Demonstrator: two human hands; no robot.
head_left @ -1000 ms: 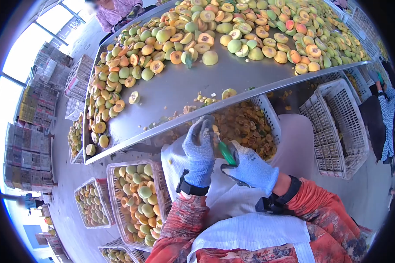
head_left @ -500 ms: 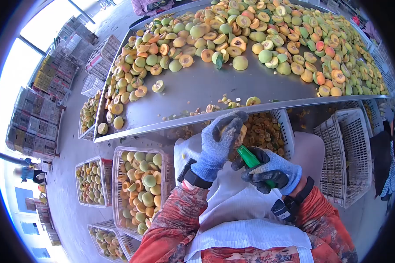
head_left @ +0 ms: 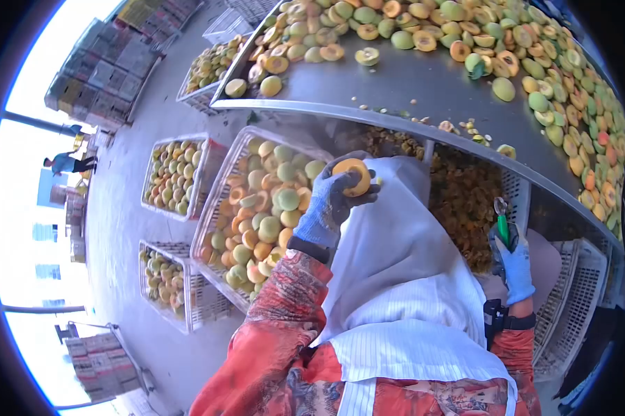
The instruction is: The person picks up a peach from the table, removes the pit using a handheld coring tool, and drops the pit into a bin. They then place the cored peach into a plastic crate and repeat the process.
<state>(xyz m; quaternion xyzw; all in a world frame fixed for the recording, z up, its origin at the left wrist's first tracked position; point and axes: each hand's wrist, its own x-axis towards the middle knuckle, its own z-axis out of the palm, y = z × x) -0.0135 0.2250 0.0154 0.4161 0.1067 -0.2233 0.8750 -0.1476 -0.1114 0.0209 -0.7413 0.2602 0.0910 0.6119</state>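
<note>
My gloved left hand is closed around an apricot half, its hollowed orange face showing. It is raised beside a crate heaped with whole-looking and halved apricots. Over on the right, my gloved right hand grips a pitting tool with a green handle and a small metal loop at its tip, which points upward. That hand is apart from the fruit, next to a container of brown scraps under the table edge. A pale apron covers my lap.
A metal-topped table with a raised rim bears a large pile of cut apricots. Fruit-filled crates stand on the floor at left. Nested plastic crates are at right. Stacked crates and a person appear farther off.
My hands have moved apart: the left went leftward with the apricot half toward the fruit crate, the right went rightward with the tool. The view has turned left.
</note>
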